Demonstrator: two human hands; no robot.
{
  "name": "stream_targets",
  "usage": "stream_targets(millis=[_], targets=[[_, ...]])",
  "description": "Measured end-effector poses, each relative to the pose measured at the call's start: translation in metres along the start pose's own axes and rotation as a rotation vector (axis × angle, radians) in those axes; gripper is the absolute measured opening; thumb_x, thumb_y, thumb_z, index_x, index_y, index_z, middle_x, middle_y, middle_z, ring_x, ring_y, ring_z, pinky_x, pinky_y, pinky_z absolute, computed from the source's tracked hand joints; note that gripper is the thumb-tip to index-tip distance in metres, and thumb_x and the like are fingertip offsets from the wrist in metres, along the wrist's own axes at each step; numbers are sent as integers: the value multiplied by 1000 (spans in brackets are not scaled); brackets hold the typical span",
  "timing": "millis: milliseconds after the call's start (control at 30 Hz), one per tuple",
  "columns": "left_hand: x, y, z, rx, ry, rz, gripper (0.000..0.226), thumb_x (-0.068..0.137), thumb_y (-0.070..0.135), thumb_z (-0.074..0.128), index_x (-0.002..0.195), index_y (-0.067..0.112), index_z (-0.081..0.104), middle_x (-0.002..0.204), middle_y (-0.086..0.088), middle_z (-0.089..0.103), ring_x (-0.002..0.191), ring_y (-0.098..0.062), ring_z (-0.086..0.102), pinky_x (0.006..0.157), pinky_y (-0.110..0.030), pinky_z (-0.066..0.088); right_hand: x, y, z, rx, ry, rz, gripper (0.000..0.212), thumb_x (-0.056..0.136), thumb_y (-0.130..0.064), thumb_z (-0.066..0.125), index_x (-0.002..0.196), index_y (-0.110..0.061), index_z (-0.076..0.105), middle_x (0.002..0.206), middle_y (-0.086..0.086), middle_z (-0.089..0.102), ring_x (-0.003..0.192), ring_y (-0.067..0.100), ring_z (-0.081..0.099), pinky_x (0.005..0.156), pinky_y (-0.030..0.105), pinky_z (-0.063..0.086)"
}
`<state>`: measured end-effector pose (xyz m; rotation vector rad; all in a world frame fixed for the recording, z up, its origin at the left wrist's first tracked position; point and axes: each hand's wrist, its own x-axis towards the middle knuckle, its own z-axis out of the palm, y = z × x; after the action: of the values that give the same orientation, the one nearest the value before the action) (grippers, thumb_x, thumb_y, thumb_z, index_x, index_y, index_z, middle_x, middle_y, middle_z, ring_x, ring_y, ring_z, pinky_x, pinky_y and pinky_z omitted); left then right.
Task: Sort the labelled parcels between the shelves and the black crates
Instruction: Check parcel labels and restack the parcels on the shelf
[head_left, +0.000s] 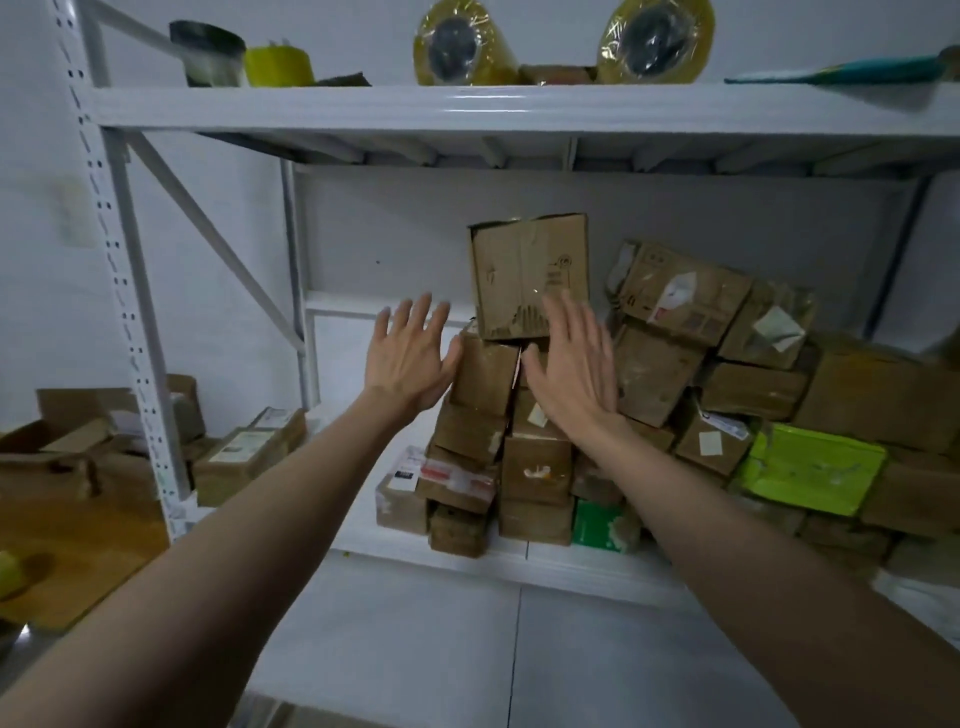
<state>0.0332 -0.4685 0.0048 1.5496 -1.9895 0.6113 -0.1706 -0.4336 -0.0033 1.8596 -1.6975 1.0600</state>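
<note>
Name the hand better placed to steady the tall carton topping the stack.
Probably the right hand: its fingers overlap the tall carton's lower front, while the left hand is spread beside the stack, lower left.

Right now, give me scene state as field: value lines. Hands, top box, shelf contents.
left hand: left hand open, fingers spread, beside the stack, holding nothing
right hand: right hand open, fingers straight, in front of the stack, holding nothing
top box: upright cardboard box on top of the stack, between the hands
middle shelf: white shelf piled with brown parcels; green mailer at right
upper shelf: two tape rolls
contact: cannot tell
</note>
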Motion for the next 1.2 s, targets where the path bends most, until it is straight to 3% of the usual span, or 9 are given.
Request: stream_targets(millis=[133,267,400,500,700,867,967,1067,1200], targets=[[61,4,-3,-99,98,66,59,104,51,25,149,15,39,152,-10,42,139,-29,39,116,-46,26,47,4,-14,-44,96,48,62,103,-34,42,158,-12,24,167,11,19,155,28,16,127,45,13],[106,10,0,-301,126,22,56,104,48,27,140,10,46,141,-12,52,131,-30,47,111,-44,31,86,7,-19,-13,146,153,63,103,-36,43,158,-10,23,164,12,27,152,28,25,124,44,21],[124,9,18,-434,74,-20,57,103,51,26,137,11,48,134,-13,56,122,-30,52,108,-44,36,107,8,-9,34,156,205,64,100,-40,45,156,-13,26,154,11,43,138,27,45,111,47,43],[131,9,31,-518,13,-27,61,102,57,28,139,12,46,133,-13,56,120,-31,53,104,-45,40,117,11,-1,74,127,255,69,99,-42,48,157,-15,21,153,11,43,132,29,51,104,46,49],[136,31,36,-1016,-47,-146,60,97,54,44,143,15,41,137,-10,55,122,-32,55,101,-44,47,129,12,13,406,137,394,76,98,-37,60,157,-20,17,149,6,48,130,26,52,96,32,41],[130,43,16,-1232,-21,-194,55,97,51,50,142,19,44,133,-2,57,117,-23,55,96,-37,45,122,3,9,575,228,456,81,97,-40,61,159,-22,13,156,6,39,137,25,45,108,38,40],[117,45,-3,-1389,25,-221,57,98,62,44,136,20,44,122,4,56,108,-18,56,89,-35,48,108,-7,-10,774,299,436,74,95,-52,57,155,-22,25,154,1,37,130,13,41,103,33,36],[101,48,-17,-1482,75,-297,45,100,59,38,121,20,44,103,13,52,95,-2,53,70,-23,40,91,-18,-22,875,304,460,78,87,-65,45,150,-20,35,149,-2,35,126,11,38,98,31,31],[70,53,-25,-1520,127,-333,38,103,49,42,118,14,46,101,14,51,90,-1,51,65,-20,40,63,-18,-30,963,300,453,55,97,-52,51,143,-25,40,137,-6,37,108,-12,42,88,22,37]])
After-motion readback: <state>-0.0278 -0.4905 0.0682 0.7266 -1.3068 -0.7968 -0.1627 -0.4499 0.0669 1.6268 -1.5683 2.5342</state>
